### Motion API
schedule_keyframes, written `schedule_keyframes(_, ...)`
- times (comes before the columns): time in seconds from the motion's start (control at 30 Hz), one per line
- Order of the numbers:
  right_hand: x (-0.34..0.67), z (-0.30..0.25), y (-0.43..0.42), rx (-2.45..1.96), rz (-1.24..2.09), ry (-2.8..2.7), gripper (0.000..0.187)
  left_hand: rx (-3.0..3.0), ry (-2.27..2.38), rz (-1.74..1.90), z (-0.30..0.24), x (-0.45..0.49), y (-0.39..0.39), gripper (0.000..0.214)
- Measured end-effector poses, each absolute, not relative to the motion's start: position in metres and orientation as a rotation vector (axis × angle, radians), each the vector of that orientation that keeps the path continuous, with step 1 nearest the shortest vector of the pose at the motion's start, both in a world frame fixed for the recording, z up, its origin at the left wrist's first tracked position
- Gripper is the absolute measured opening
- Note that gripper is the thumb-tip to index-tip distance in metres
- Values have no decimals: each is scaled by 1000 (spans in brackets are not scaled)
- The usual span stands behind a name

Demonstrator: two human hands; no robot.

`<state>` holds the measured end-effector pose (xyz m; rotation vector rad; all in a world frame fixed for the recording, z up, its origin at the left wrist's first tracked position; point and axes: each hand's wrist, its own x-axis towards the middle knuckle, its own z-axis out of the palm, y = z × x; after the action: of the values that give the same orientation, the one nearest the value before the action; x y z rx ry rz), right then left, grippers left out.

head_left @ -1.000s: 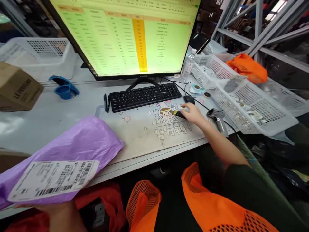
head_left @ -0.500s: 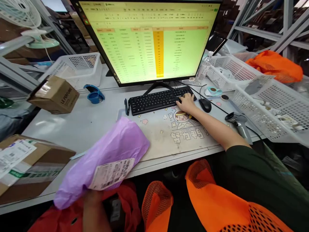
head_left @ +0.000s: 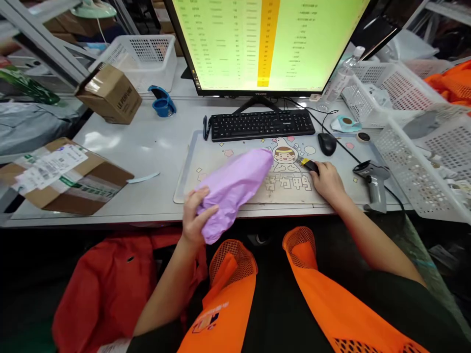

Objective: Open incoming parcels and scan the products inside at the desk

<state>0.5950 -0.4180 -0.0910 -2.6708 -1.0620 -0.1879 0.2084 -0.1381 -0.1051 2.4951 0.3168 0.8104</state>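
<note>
A purple plastic mailer bag is gripped at its near left end by my left hand. The bag is tilted over the front of the desk mat, its far end pointing right; no label shows on the side facing me. On the mat, my right hand has its fingers closed round a black and yellow utility knife, whose tip points left over the cartoon print. Behind the knife lie the black keyboard and the mouse.
A taped carton and a small brown box stand on the left, with a blue tape dispenser nearby. The monitor rises behind. On the right are a barcode scanner, a bottle and white baskets.
My right hand has left the keyboard and closed on the utility knife. My left hand has carried the purple bag right and turned it, so its label no longer shows. The view has tilted down.
</note>
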Motion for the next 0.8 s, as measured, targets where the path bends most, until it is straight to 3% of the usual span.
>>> schedule_keyframes(0.07, 588, -84, -431, -2545, -251, -1035, 56, 2583, 175, 784, -92, 216, -150, 32)
schedule_keyframes(0.17, 568, -66, -449, -2363, -297, -1123, 53, 2706, -34, 442, -67, 223, -172, 48)
schedule_keyframes(0.27, 537, -49, -459, -2241, -213, -1292, 49, 2642, 107, 434, -50, 237, -189, 68)
schedule_keyframes(0.43, 492, -42, -452, -2099, -82, -1499, 44, 2598, 437, 828, -57, 274, -201, 16)
schedule_keyframes(0.63, 478, -31, -434, -2049, -4, -1739, 42, 2390, 378, 1146, -76, 287, -206, 22)
schedule_keyframes(0.8, 475, -19, -405, -2022, -29, -1993, 43, 2369, 259, 1165, -83, 288, -205, 27)
